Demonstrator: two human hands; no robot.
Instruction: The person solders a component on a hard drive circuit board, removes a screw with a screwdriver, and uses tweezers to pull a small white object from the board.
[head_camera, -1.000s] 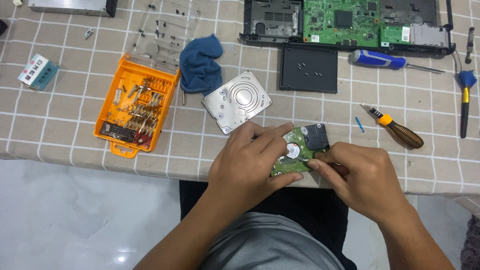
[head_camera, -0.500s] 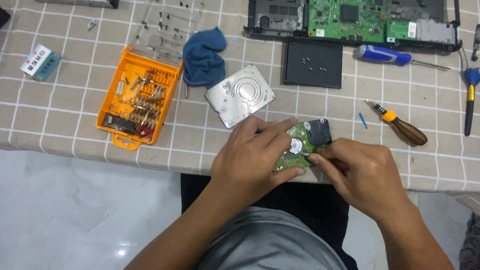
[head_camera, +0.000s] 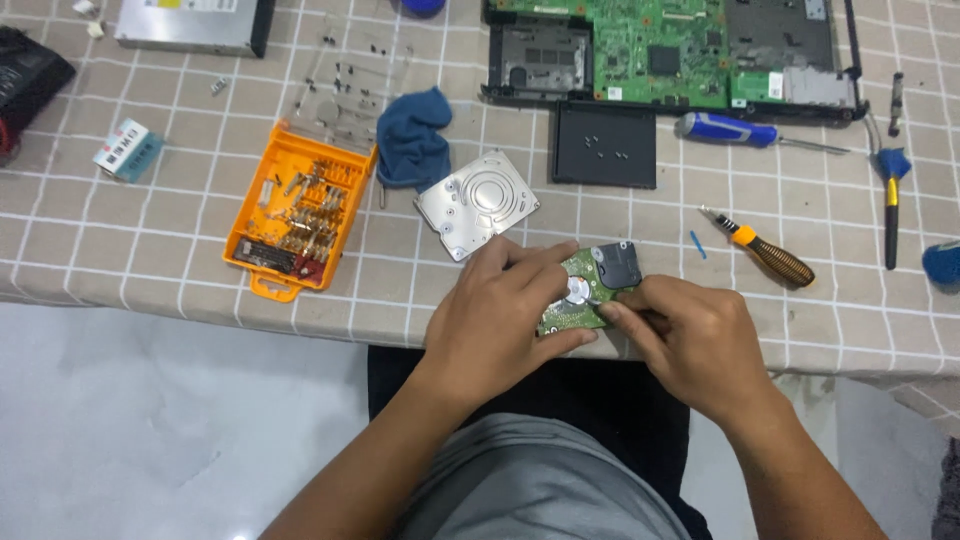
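At the near edge of the bench (head_camera: 150, 270), covered in a beige cloth with a white grid, both hands meet on a small hard drive with a green circuit board and a black corner block (head_camera: 590, 285). The left hand (head_camera: 495, 320) is clamped on the drive's left side, fingers over its top and thumb along its near edge. The right hand (head_camera: 690, 335) has its fingertips pinched together against the drive's near right edge; whether something small sits between them cannot be told.

Just beyond the drive lies a silver metal drive cover with a round embossed face (head_camera: 478, 203), tilted and apart from the drive. Left of it a crumpled blue cloth (head_camera: 412, 140) rests beside an open orange plastic bit case (head_camera: 298, 210). Toward the far edge an opened laptop base with a green mainboard (head_camera: 665, 50) sits with a black rectangular panel (head_camera: 604, 145) before it. To the right lie a blue-handled screwdriver (head_camera: 725, 130) and a brown-handled one with an orange collar (head_camera: 765, 252).
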